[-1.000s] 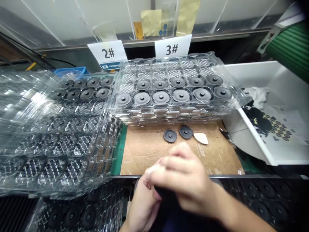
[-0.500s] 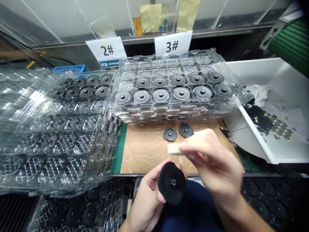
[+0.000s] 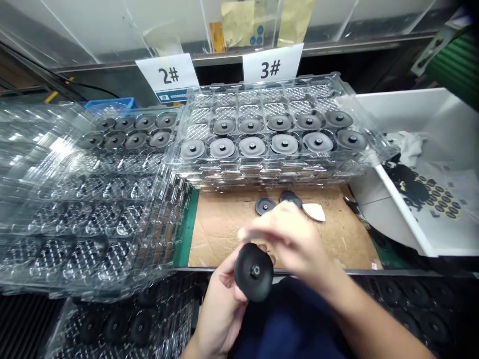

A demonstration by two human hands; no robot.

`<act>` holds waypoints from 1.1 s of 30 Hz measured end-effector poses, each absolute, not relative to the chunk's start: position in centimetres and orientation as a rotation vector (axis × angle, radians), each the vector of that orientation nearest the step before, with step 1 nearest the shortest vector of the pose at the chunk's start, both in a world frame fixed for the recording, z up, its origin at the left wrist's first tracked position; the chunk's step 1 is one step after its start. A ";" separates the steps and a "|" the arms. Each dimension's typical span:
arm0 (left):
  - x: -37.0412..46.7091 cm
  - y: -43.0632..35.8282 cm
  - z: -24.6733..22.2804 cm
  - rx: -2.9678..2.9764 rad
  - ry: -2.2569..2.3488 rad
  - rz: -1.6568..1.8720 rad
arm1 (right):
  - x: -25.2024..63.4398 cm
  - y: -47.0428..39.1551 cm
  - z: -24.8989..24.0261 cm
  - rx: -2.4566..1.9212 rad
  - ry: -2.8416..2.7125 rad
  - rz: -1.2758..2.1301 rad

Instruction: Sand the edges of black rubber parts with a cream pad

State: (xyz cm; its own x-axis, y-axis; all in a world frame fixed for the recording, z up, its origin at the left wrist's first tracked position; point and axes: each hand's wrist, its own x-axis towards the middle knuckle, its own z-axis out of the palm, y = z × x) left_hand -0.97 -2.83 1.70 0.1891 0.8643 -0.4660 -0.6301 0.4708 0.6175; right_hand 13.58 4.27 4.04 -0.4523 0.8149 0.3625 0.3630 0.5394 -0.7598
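My left hand (image 3: pixel 220 304) is closed on the rim of a round black disc (image 3: pixel 252 281) with a small raised hub, tilted towards me above the table's front edge. Just over the disc's upper edge is my right hand (image 3: pixel 295 239), smeared by motion, its fingers pointing left. Whether anything sits between those fingertips cannot be made out. A cream-coloured wedge-shaped piece (image 3: pixel 315 212) lies on the cardboard (image 3: pixel 220 224) behind my right hand. Beside it are two more black discs, one at the left (image 3: pixel 265 205) and one partly covered disc (image 3: pixel 290 198).
Stacked clear plastic trays (image 3: pixel 258 167) at the back hold rows of black discs, under paper signs "2#" (image 3: pixel 168 76) and "3#" (image 3: pixel 272 65). More clear trays (image 3: pixel 145 219) rise at the left. A white bin (image 3: pixel 404 214) with black pieces stands right, near a green hose (image 3: pixel 456 70).
My right hand has moved left and in over the disc. The pale block earlier in its fingers no longer shows there; a cream piece is now visible on the cardboard. The held disc has shifted slightly left.
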 end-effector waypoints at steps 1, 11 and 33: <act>-1.1 -2.8 1.7 0.274 0.882 1.091 | 14.0 4.5 2.8 -1.138 -1.981 0.793; -2.3 -2.4 1.3 0.132 0.852 1.196 | 14.1 1.0 -3.6 -1.484 -1.798 1.059; -2.5 -1.6 2.4 0.129 0.749 1.067 | 14.2 1.3 8.2 -1.067 -2.173 1.178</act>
